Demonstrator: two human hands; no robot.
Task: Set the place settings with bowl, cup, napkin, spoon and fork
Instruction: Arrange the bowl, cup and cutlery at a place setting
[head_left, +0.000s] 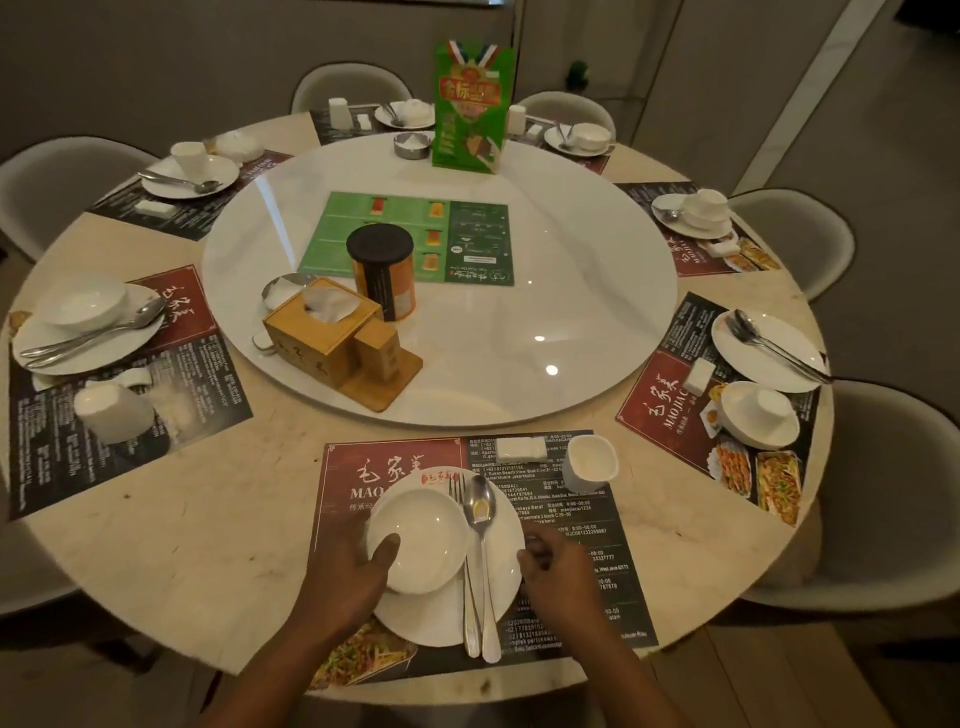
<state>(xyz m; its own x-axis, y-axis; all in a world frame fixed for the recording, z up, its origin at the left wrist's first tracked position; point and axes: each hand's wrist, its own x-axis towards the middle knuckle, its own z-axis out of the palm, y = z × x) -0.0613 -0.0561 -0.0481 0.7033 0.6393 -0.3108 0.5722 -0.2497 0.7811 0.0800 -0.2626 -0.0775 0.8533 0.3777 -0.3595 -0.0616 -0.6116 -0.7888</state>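
Observation:
On the near placemat (597, 551) a white plate (447, 621) carries a white bowl (426, 525) on its left side. A fork (460, 514) and a spoon (480, 514) lie side by side on its right side. My left hand (345, 577) grips the bowl's near-left rim, thumb inside it. My right hand (553, 574) rests at the plate's right edge, fingers curled; what it holds is unclear. A white cup (589, 462) stands upright beyond the plate, with a folded white napkin (519, 448) to its left.
A white turntable (545, 312) fills the table's middle, bearing a wooden tissue box (322, 332), an orange canister (382, 270) and a green carton (470, 109). Other settings ring the table; the left one has an overturned cup (111, 410). Chairs surround the table.

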